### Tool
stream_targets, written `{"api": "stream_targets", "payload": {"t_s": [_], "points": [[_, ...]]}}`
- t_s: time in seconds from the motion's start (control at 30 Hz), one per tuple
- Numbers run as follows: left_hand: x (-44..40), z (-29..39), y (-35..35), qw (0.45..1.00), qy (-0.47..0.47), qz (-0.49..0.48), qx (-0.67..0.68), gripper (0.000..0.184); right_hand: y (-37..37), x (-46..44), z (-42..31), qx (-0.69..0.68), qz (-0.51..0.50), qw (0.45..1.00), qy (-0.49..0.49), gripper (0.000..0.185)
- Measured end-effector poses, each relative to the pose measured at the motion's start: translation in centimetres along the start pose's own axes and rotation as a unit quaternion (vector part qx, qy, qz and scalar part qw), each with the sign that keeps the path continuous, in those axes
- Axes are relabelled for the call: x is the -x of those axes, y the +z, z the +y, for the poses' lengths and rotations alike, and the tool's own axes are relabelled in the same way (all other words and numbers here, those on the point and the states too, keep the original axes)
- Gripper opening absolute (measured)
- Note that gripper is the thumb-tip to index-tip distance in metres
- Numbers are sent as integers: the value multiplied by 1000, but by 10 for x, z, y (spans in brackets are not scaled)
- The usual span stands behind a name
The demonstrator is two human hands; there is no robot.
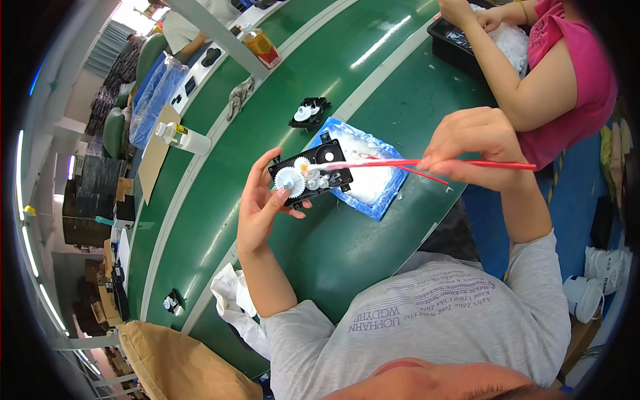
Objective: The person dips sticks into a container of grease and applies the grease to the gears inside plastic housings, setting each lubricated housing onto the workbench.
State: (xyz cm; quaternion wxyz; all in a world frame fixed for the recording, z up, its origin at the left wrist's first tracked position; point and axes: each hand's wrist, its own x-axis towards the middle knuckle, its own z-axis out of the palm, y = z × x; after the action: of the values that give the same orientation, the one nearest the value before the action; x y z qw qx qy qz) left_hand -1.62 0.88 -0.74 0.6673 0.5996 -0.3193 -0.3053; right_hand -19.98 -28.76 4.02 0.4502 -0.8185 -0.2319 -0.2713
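Observation:
My left hand (262, 200) is closed around a black gearbox housing (341, 175), held tilted above the bench. White plastic gears (289, 181) sit in the housing, with a small orange-tinted spot on one. Between the fingers of my right hand (477, 143) is a thin red brush (390, 162). Its whitish tip reaches over the housing near the small gears; whether it touches them I cannot tell. Behind and beside the housing lies a blue-lined tray (381, 212) of white grease (363, 177). A second red stick (427, 177) crosses the tray's right edge.
Another black gear unit (309, 112) lies on the green belt (220, 180) beyond the tray, and a smaller one (172, 301) farther left. A white bottle (183, 139) and a grey rag (240, 99) are at the back. At right, a co-worker in a pink top (567, 73) works over a black bin (460, 50).

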Motion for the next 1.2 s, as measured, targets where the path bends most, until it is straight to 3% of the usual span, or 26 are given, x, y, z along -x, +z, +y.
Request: {"api": "stream_targets", "payload": {"t_s": [0.1, 0.23, 0.3, 0.37, 0.43, 0.53, 0.63, 0.7, 0.77, 0.83, 0.87, 0.93, 1.0, 1.07, 1.13, 1.2], "points": [[1, -1, -4, 1000, 1, -16, 13, 66, 7, 3, 4, -4, -9, 999, 40, 9], [-3, -4, -15, 999, 2, 14, 31, 70, 1, 16, 3, -92, 79, 987, 105, 20], [-5, 0, -28, 998, 11, 57, 12, 69, 6, 23, 6, -194, 147, 958, 153, 26], [-5, -5, -61, 988, 44, 144, -38, 65, 15, 28, 9, -149, 142, 962, 181, 31], [1, -21, -114, 959, 20, 267, -88, 59, 27, 34, 16, -99, 122, 967, 200, 29], [19, -72, -207, 916, -66, 377, -122, 63, 36, 36, 21, 172, -34, 978, 117, 25], [37, -97, -241, 890, -163, 415, -98, 63, 49, 44, 25, 75, -11, 987, 143, 21], [48, -91, -246, 871, -217, 432, -85, 64, 53, 51, 33, -73, 73, 965, 241, 34], [47, -79, -234, 762, -248, 478, -360, 65, 54, 58, 45, -235, 158, 883, 375, 41], [39, -69, -218, 554, -201, 480, -650, 64, 54, 67, 63, -266, 214, 868, 360, 49], [32, -71, -217, 579, -102, 461, -665, 61, 55, 72, 71, -289, 256, 847, 365, 49], [5, -62, -180, 810, -84, 387, -432, 66, 55, 76, 73, -320, 309, 815, 371, 47], [-25, -85, -157, 870, -138, 306, -360, 71, 52, 83, 74, -341, 284, 828, 343, 42], [-45, -99, -129, 916, -220, 230, -244, 89, 50, 87, 72, -323, 255, 856, 313, 35], [-56, -112, -118, 918, -213, 250, -219, 87, 49, 89, 65, -264, 218, 897, 281, 24], [-60, -119, -118, 926, -192, 274, -173, 80, 48, 87, 48, -269, 193, 896, 296, 16]]}}
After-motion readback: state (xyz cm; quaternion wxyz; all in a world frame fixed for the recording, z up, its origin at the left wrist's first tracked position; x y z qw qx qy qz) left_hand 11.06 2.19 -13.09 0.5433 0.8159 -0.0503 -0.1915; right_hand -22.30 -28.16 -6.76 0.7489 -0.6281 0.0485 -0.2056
